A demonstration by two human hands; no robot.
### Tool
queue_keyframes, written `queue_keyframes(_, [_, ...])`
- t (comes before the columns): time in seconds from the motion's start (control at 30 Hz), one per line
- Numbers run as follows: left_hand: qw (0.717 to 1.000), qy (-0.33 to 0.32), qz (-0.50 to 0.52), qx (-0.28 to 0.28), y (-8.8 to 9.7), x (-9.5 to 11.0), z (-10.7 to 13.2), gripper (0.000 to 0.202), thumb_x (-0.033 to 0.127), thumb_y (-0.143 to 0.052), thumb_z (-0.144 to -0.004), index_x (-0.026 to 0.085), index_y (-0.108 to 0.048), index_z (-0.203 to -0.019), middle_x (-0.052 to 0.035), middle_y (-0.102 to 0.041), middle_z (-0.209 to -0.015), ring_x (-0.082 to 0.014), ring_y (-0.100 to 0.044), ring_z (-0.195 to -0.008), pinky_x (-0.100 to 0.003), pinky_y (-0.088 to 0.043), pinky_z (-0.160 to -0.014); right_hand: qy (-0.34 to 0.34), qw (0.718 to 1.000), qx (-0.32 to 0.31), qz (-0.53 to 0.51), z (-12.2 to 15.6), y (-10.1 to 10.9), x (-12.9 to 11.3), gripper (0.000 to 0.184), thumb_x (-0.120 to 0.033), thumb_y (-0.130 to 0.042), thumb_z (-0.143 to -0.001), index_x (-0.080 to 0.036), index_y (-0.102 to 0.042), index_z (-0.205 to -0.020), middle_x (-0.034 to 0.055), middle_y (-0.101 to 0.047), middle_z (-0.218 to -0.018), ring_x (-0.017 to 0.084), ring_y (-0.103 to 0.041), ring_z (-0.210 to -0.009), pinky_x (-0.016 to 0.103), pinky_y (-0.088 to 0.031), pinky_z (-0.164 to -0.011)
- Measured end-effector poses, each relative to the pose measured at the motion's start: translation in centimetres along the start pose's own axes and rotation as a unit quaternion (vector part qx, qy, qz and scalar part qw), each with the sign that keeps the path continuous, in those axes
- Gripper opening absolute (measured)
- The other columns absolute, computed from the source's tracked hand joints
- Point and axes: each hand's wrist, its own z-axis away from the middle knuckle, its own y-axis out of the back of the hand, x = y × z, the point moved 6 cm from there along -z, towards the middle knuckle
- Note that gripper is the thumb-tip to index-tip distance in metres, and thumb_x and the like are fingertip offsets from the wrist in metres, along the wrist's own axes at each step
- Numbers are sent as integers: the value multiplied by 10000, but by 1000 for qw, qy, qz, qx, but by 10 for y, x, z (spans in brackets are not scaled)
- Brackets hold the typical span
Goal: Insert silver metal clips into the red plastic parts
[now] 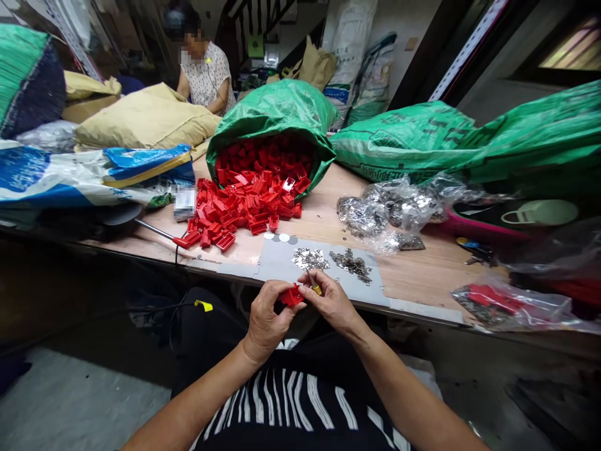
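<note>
In front of my body, at the table's near edge, my left hand (271, 311) is closed on a small red plastic housing (292, 295). My right hand (329, 300) is closed too, with a small tool with a yellow handle (317, 290) and a thin dark shaft held in it. Its thumb and fingertips meet the right side of the red housing; whether they pinch a small metal part there is too small to tell. Just beyond my hands, a pile of shiny flat metal pieces (310, 259) and a pile of darker metal pieces (352, 265) lie on a grey mat (275, 257).
Red housings (244, 203) spill from a green woven sack (277, 106). A red-handled rod (181, 240) lies at left. Bags of metal parts (361, 216) and a pink basin (483, 227) are at right. Another person (211, 69) sits across the table behind a tan sack (145, 119).
</note>
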Motion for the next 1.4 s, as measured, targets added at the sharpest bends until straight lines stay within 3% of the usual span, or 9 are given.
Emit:
queue_keyframes(0.13, [1000, 26, 14, -1, -1, -4, 0, 269, 230, -717, -769, 204, -598, -1008, -40, -629, -925, -163, -609, -855, -281, -502, -766, -12, 1000, -17, -22, -1, -1, 2, 208, -357, -610, -821, -182, -590, -933, -1, -554, -830, 144, -525, -791, 267, -425, -736])
queue_keyframes(0.33, [988, 132, 80, 4, -4, -19, 4, 294, 274, -727, -758, 211, -604, -1017, -43, -645, -953, -176, -632, -866, -290, -503, -799, -67, 990, -44, -118, 2, -5, 1, 292, -459, -577, -845, -183, -534, -932, -58, -433, -688, 70, -366, -523, 222, -317, -499])
queue_keyframes(0.5, [976, 181, 124, 2, -6, -24, 5, 318, 281, -732, -752, 210, -606, -1035, -47, -657, -974, -180, -642, -884, -293, -504, -827, -79, 986, -41, -144, 3, -5, 1, 326, -493, -604, -818, -188, -507, -879, -68, -405, -656, 61, -337, -500, 211, -267, -453])
queue_keyframes(0.63, [977, 166, 132, -5, -7, -21, 4, 299, 274, -721, -766, 213, -612, -1037, -49, -646, -988, -183, -639, -904, -295, -505, -838, -94, 981, -52, -162, 4, -6, 1, 330, -479, -639, -797, -188, -491, -846, -64, -415, -682, 52, -351, -507, 199, -256, -444])
queue_keyframes(0.87, [993, 81, 86, -7, -6, -12, 3, 267, 235, -688, -797, 220, -606, -1050, -52, -624, -982, -179, -621, -909, -290, -513, -813, -121, 963, -86, -225, 5, -12, 3, 348, -482, -659, -779, -194, -481, -860, -64, -411, -699, 45, -331, -495, 189, -232, -438])
queue_keyframes(1.0, [996, 57, 58, -33, -6, -15, -2, 282, 217, -662, -814, 219, -584, -1084, -68, -625, -1054, -190, -617, -975, -305, -516, -837, -94, 982, -64, -148, 2, -7, 11, 321, -466, -637, -798, -196, -522, -929, -48, -456, -730, 58, -355, -507, 200, -279, -451])
queue_keyframes(1.13, [996, 66, 10, -63, -3, -26, -10, 310, 173, -628, -828, 214, -563, -1129, -71, -653, -1071, -192, -632, -966, -331, -509, -870, -37, 999, -30, 1, -1, 3, 17, 295, -411, -474, -902, -188, -589, -1058, 14, -550, -833, 96, -470, -560, 251, -402, -542])
queue_keyframes(1.27, [993, 49, -48, -100, -2, -35, -18, 311, 140, -600, -835, 206, -565, -1136, -64, -660, -1006, -185, -629, -914, -337, -511, -849, 26, 988, -17, 151, -1, 6, 13, 259, -303, -471, -894, -197, -640, -1058, 60, -627, -918, 158, -586, -711, 302, -462, -686])
queue_keyframes(1.4, [987, 37, -65, -141, -5, -41, -26, 389, 98, -593, -813, 208, -560, -1184, -68, -655, -1034, -187, -615, -938, -349, -502, -875, 60, 975, -7, 214, -2, 3, 6, 205, -222, -524, -852, -210, -639, -1021, 43, -683, -894, 182, -627, -815, 304, -471, -763])
